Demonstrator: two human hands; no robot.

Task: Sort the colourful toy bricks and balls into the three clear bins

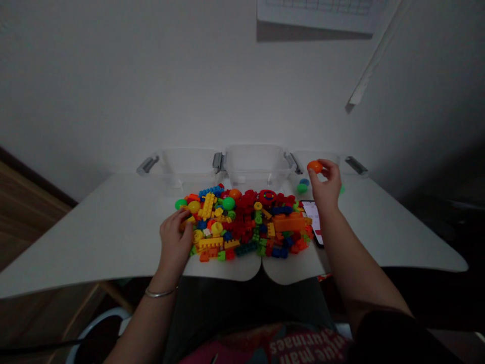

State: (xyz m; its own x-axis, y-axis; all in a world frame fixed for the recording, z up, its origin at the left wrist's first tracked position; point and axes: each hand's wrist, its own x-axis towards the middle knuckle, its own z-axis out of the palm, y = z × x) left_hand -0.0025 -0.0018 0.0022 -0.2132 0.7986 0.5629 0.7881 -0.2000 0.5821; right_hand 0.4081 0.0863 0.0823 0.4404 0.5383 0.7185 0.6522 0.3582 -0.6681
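Head view: the right hand (328,178) is holding an orange ball (314,166) by the right bin (303,158), its grip pinching it between thumb and fingers, while the left hand (176,230) is touching the left edge of the pile (242,222) on the bench (125,217), its own grip too hidden to tell. Being probably light, stiff and slightly slippery, the ball is suiting a hold across its widest part. Behind the pile, the left bin (191,180) and middle bin (257,178) are showing clear walls; the right is apparently containing green pieces (302,188) and a blue one (304,181).
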